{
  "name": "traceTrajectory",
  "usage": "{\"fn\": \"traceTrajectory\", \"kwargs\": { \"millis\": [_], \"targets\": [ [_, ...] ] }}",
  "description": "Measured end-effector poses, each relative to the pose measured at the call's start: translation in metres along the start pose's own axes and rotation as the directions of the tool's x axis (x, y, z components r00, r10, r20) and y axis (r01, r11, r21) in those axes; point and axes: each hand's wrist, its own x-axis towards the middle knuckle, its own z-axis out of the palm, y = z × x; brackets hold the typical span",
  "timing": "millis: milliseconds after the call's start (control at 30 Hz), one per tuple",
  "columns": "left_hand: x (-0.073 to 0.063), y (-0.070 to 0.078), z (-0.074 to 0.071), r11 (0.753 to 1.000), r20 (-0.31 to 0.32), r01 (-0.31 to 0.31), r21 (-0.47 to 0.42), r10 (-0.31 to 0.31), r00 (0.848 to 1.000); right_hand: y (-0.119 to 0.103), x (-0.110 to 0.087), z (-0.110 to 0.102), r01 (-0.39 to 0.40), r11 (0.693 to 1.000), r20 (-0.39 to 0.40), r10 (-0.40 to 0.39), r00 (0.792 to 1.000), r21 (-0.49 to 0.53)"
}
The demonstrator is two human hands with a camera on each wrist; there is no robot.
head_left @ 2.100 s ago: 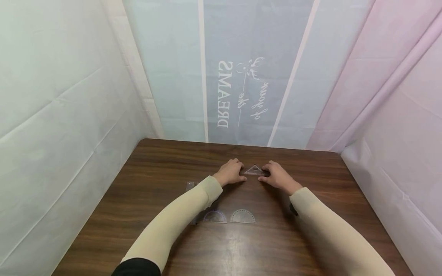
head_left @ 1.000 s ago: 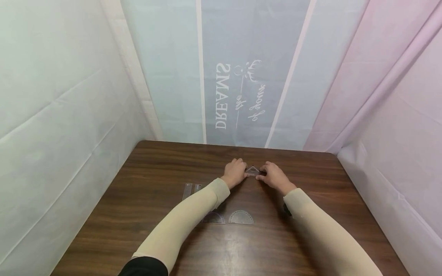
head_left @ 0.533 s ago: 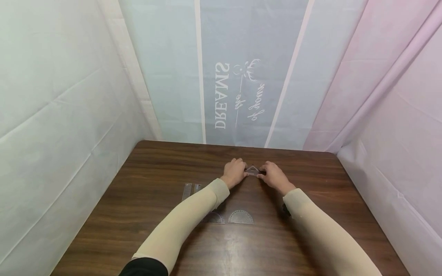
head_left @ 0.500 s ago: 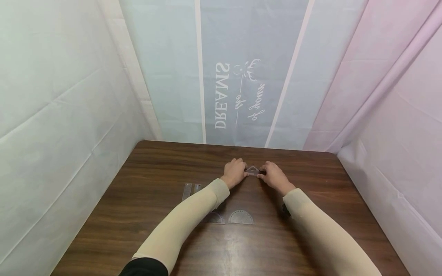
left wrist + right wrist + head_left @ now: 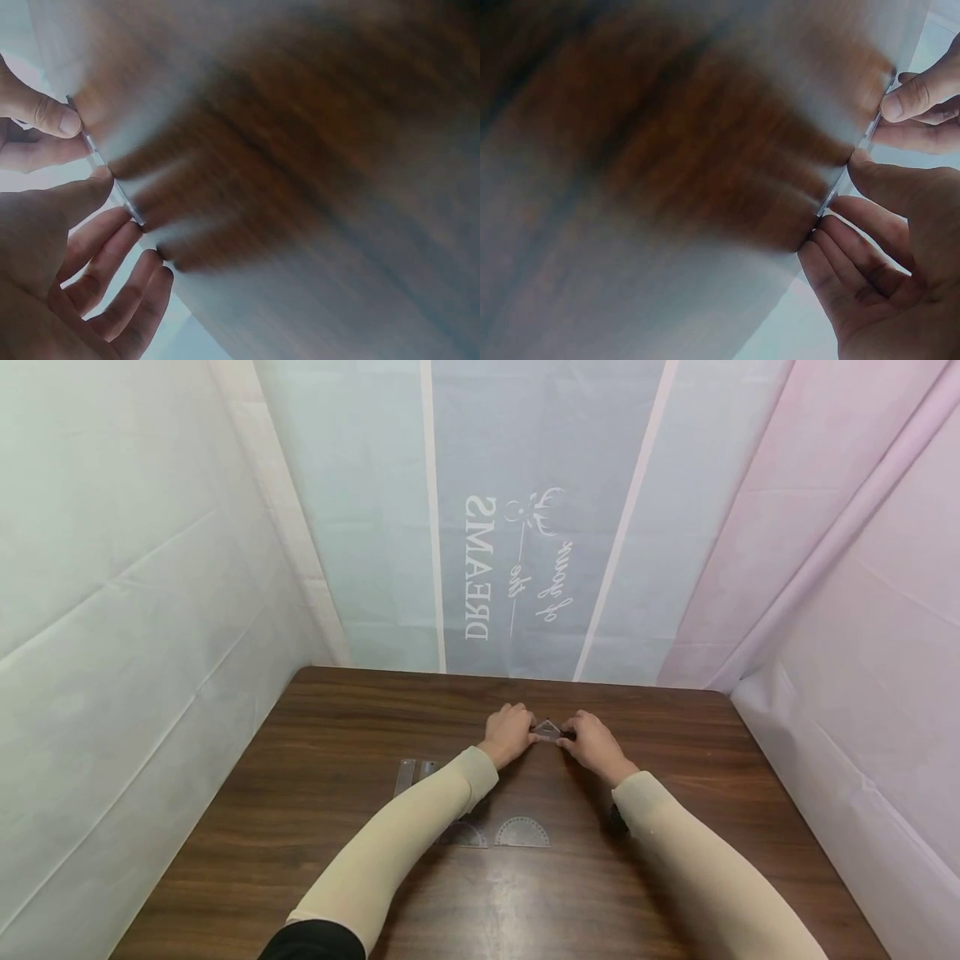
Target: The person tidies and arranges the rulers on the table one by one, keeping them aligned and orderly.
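A clear triangular set square [image 5: 547, 735] lies flat on the brown wooden table near its far side, its peak pointing away from me. My left hand [image 5: 510, 732] pinches its left corner between thumb and fingers. At the opposite corner my right hand [image 5: 596, 745] grips it the same way. Both wrist views show the set square edge-on, as a thin strip [image 5: 126, 201] low against the wood, with thumbs on the near edge. Fingers cover both of its end corners. Nearer to me lie two clear protractors, the right one [image 5: 522, 832] fully visible and the left one [image 5: 469, 835] partly under my left forearm.
Two clear straight rulers, one [image 5: 405, 777] beside another [image 5: 428, 768], lie left of my left forearm, which hides their lower parts. Pale cloth walls enclose the brown table [image 5: 337, 718] at the back and sides.
About two seconds ago my left hand was just left of the set square; it has since moved right and taken its left corner. Over the last second both hands have stayed nearly still.
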Motion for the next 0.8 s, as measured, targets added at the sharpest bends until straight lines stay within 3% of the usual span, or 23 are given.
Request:
{"fn": "traceTrajectory", "kwargs": {
  "millis": [800],
  "targets": [
    [-0.0052,-0.0013,-0.0027,1.0,0.029,0.012,-0.027,-0.011,1.0,-0.0059,-0.0049,0.0029,-0.001,1.0,-0.015,0.002,1.0,0.025]
  ]
}}
